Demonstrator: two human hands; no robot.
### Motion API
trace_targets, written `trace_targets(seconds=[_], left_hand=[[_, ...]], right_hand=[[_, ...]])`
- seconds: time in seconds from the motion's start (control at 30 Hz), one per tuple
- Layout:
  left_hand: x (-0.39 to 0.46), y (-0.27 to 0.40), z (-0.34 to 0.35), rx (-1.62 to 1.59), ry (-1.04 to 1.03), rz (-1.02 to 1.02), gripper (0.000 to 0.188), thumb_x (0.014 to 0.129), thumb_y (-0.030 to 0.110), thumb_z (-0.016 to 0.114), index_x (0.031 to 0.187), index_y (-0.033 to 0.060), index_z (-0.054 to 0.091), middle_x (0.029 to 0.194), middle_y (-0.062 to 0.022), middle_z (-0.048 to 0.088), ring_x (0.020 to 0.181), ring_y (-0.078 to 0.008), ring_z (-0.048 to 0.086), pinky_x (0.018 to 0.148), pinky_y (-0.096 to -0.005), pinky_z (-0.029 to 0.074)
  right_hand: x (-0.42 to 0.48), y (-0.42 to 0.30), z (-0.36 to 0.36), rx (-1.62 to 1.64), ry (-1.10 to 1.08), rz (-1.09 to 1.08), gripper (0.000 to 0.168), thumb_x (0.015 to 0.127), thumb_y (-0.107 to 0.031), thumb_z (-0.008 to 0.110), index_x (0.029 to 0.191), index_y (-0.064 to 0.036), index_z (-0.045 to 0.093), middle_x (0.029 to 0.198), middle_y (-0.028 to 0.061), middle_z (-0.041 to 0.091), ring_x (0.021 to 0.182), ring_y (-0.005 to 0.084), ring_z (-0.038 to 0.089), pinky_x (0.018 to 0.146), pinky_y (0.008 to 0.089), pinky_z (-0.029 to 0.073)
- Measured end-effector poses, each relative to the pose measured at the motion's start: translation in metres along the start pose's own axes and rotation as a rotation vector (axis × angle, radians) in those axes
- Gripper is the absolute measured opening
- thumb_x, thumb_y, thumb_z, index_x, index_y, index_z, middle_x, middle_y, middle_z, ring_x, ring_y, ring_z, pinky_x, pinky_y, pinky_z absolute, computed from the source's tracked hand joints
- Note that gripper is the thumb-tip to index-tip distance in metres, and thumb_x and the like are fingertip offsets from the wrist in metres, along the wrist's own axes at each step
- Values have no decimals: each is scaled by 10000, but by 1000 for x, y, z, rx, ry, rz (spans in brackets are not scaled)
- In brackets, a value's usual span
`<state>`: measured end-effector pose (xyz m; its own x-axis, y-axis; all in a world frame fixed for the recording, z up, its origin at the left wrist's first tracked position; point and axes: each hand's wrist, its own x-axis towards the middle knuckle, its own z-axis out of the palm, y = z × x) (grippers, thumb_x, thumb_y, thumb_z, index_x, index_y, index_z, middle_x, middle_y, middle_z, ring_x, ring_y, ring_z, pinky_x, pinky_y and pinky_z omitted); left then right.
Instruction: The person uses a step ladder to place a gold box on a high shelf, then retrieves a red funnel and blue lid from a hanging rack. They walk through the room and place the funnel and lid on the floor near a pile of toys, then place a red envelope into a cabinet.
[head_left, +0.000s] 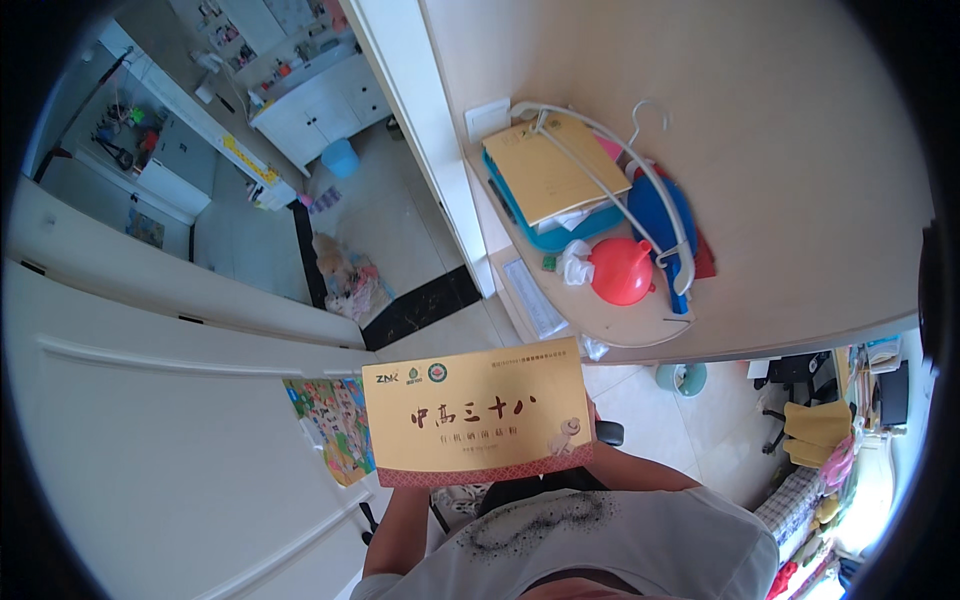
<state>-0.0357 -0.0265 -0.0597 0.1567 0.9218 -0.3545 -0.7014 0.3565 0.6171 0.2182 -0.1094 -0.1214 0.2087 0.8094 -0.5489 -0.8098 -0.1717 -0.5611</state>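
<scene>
A flat gold cardboard box with a red patterned lower edge is held up in front of my body, its printed face towards me. The face bears dark writing, several small logos and a small mushroom-like figure. At the box's right edge a bit of my right hand shows, gripping it from behind; most of that hand is covered. My left forearm runs up behind the lower left part of the box, which hides my left hand.
On a rounded shelf lie a teal tray with a brown paper envelope, a white clothes hanger, a pink-red funnel and a blue paddle-like thing. A white door stands left; a pale bin stands right.
</scene>
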Motion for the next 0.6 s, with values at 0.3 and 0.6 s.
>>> trace_targets(seconds=[0.3, 0.6], left_hand=[[25, 0, 67, -69, -177, -8, 510, 916, 313, 468, 1347, 70, 349, 1267, -61, 490, 1101, -180, 511, 910, -360, 438], [61, -58, 102, 99, -10, -101, 370, 911, 303, 482, 1236, 134, 434, 1162, -25, 538, 1029, -161, 546, 808, -306, 484]], right_hand=[[-8, -73, 24, 150, -45, -257, 308, 920, -79, 439, 1205, 31, 474, 1110, 102, 576, 992, 187, 585, 849, 306, 487], [-49, -142, 19, 9, 33, -543, 324, 901, -111, 382, 1179, 27, 475, 1136, 136, 562, 988, 228, 591, 847, 354, 496]])
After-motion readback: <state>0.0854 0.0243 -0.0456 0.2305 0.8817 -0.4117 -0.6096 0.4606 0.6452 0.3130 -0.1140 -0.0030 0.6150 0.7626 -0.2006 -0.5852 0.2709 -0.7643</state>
